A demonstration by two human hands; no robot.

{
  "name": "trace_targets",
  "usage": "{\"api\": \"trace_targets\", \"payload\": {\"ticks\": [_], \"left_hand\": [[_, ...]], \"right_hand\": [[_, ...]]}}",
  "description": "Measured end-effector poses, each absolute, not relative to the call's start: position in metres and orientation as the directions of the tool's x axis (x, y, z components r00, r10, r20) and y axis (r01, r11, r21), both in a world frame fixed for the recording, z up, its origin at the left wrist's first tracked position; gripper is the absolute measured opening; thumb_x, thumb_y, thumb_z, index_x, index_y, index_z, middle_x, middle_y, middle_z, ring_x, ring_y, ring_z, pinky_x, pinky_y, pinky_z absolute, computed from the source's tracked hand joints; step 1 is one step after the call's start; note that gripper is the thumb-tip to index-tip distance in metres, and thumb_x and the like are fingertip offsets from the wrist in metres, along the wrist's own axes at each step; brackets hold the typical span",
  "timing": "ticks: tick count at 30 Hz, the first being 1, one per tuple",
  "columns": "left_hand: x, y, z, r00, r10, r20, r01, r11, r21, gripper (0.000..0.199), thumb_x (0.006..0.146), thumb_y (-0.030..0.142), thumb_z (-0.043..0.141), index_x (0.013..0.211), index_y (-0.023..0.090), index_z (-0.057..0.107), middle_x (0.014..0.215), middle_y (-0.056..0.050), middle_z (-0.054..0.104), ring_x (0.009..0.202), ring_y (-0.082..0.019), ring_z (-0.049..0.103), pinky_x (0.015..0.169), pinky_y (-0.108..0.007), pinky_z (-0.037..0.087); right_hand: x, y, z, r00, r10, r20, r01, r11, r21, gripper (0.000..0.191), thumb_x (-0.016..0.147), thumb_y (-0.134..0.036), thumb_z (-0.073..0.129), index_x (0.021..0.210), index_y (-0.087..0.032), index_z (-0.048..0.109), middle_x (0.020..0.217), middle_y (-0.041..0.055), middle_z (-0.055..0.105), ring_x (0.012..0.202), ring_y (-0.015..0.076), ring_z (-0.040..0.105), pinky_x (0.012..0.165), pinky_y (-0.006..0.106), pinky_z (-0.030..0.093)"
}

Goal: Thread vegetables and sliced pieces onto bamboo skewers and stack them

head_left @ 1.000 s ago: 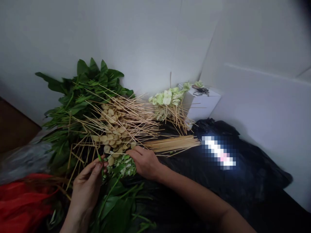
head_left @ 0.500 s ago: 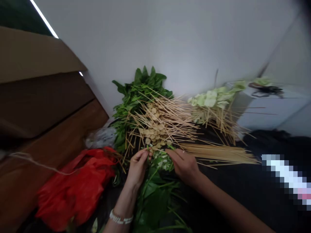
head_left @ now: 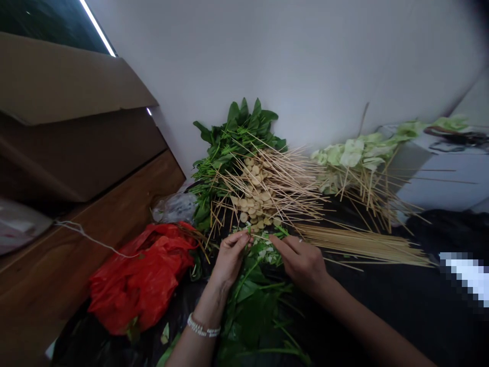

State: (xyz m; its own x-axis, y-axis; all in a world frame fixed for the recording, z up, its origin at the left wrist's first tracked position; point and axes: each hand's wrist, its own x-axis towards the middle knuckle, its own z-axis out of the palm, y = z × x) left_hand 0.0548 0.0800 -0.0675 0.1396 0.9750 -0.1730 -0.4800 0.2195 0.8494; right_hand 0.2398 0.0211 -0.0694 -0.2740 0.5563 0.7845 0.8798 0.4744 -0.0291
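Note:
With thumb and fingers pinched, my left hand point(head_left: 230, 257) holds a small green vegetable piece point(head_left: 249, 231). My right hand point(head_left: 305, 261) is closed on a thin wooden skewer point(head_left: 261, 237), whose tip points left to that piece; whether it has pierced the piece I cannot make out. Below and between the hands lie cut green-white pieces point(head_left: 267, 252) and a bunch of leafy greens point(head_left: 248, 311). Just beyond my fingers are skewers threaded with pale round slices point(head_left: 254, 204), and behind them skewered leafy greens point(head_left: 229, 148).
A bundle of bare skewers point(head_left: 362, 244) lies right of my right hand. Skewered pale cabbage leaves point(head_left: 353, 153) are at the back right. To the left are a red plastic bag point(head_left: 137, 280), a clear bag point(head_left: 173, 208) and a cardboard box point(head_left: 76, 153). A white wall point(head_left: 267, 61) stands behind.
The whole scene has shifted to the right in view as the head turned left. Both hands keep their pinch close together, with little visible change between them.

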Motion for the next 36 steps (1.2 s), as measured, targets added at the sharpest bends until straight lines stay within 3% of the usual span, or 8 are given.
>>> {"api": "trace_targets", "payload": {"ticks": [36], "left_hand": [[0.0551, 0.0795, -0.0714, 0.139, 0.980, -0.141, -0.445, 0.189, 0.875, 0.034, 0.041, 0.032, 0.095, 0.068, 0.018, 0.078, 0.062, 0.000, 0.072, 0.056, -0.006, 0.057, 0.059, -0.018, 0.045]], "right_hand": [[0.2352, 0.0199, -0.0753, -0.291, 0.557, 0.778, 0.874, 0.485, -0.020, 0.033, 0.093, -0.006, 0.043, 0.114, -0.011, 0.067, 0.073, 0.0035, 0.064, 0.064, 0.0131, 0.057, 0.059, 0.026, 0.038]]}}
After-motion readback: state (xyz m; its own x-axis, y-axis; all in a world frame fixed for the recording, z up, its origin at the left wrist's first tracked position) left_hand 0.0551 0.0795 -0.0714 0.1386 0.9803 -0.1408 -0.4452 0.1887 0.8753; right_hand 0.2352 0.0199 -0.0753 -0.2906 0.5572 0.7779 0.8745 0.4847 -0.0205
